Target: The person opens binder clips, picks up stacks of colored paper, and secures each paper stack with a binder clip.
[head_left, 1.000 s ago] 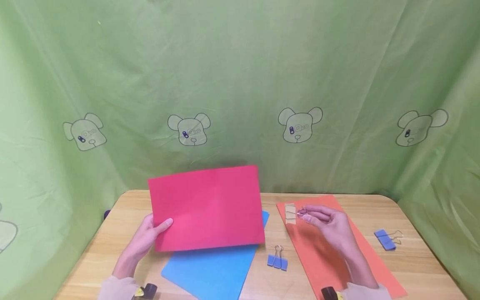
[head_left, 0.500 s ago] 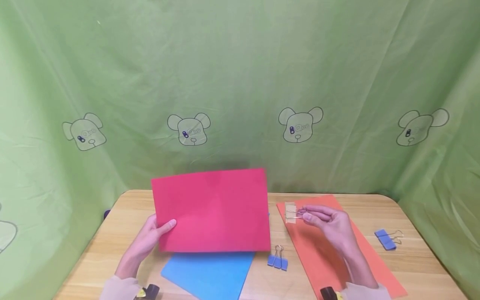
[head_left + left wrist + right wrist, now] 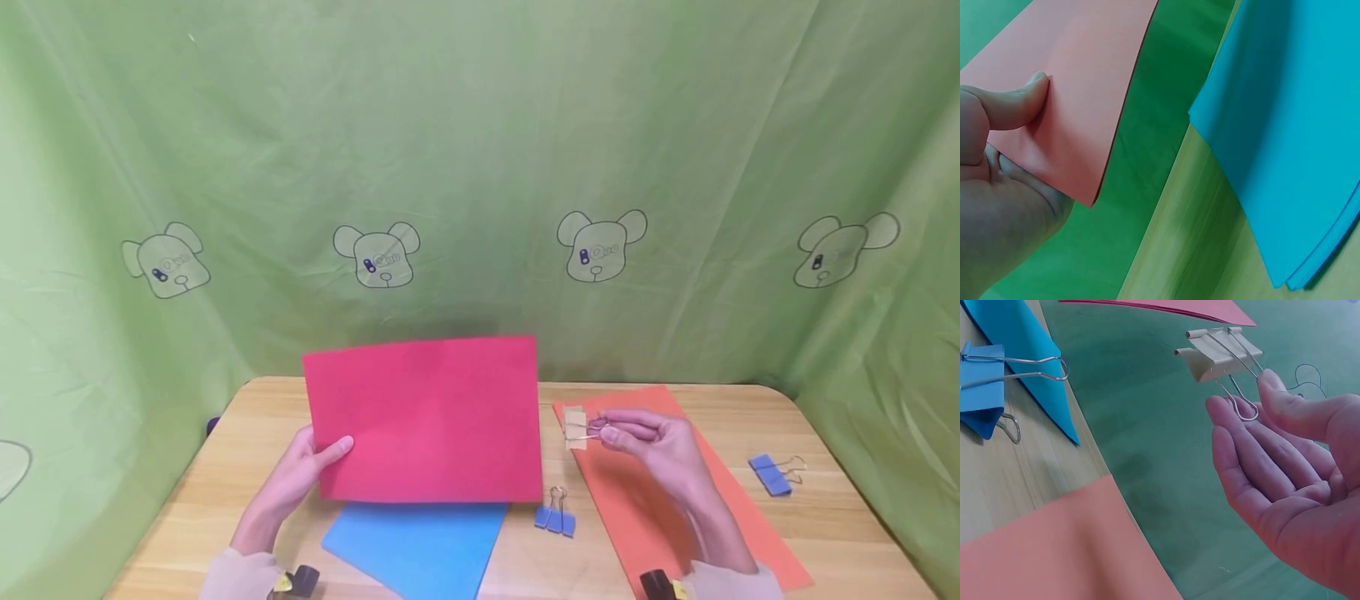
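Note:
My left hand [image 3: 296,475] grips a stack of pinkish-red paper [image 3: 427,421] by its lower left corner, thumb in front and fingers behind, raised above the table. In the right wrist view the stack's near edge shows several layers. My right hand [image 3: 663,454] pinches the wire handles of a cream binder clip [image 3: 575,427] between thumb and fingers. The clip's body points left toward the red paper's right edge, with a gap between them. Its jaws look closed or nearly so in the right wrist view [image 3: 1225,353], and nothing is clamped in it.
Blue paper [image 3: 420,546] lies under the raised red stack. Orange paper [image 3: 720,517] lies beneath my right hand. One blue binder clip [image 3: 555,522] sits between the two papers; another blue clip [image 3: 770,475] lies at the right. A green curtain [image 3: 480,167] hangs behind the wooden table [image 3: 840,533].
The red paper has shifted right and turned a little more level with my left hand. My right hand has barely moved; the cream clip has edged slightly left.

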{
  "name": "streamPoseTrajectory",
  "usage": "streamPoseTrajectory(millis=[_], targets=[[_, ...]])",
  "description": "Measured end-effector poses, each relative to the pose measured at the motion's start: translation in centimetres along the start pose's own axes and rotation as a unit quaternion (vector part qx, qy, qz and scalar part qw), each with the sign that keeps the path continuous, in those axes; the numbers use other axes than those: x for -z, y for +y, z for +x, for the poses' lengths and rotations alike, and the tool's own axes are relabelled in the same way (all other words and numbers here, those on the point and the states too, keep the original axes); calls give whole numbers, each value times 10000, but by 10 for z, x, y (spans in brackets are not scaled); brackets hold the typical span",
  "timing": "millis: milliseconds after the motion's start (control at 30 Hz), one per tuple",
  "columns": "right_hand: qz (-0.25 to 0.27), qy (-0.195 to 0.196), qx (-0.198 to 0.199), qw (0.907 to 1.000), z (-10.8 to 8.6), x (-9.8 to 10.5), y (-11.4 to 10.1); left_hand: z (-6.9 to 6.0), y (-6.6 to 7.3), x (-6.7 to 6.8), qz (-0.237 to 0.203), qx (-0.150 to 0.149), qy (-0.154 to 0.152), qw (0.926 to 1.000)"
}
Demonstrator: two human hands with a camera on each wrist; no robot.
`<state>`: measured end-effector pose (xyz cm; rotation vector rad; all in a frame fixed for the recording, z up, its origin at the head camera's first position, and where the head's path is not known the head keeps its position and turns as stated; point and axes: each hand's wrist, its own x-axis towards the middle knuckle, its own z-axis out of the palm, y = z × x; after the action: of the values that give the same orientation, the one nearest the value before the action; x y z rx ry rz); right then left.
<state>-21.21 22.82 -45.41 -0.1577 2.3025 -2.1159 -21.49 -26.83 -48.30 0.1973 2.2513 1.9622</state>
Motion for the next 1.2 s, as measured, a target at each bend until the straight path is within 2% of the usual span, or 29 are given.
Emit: streamPoseTrajectory(millis=[167, 333, 733, 1000, 1200], targets=[[263, -126, -3, 9996, 0, -1, 1, -1, 0, 1, -14, 75, 17, 10000], [277, -125, -6, 9995, 0, -3, 2, -2, 1, 1, 107, 202, 21, 9997], [-134, -41, -114, 9998, 0, -6, 1, -3, 2, -1, 143, 186, 36, 9997], [419, -360, 75, 9984, 2, -8, 3, -3, 4, -3, 95, 180, -27, 9998], [668, -386, 83, 9970, 3, -8, 4, -2, 3, -4, 102, 99, -122, 9998]])
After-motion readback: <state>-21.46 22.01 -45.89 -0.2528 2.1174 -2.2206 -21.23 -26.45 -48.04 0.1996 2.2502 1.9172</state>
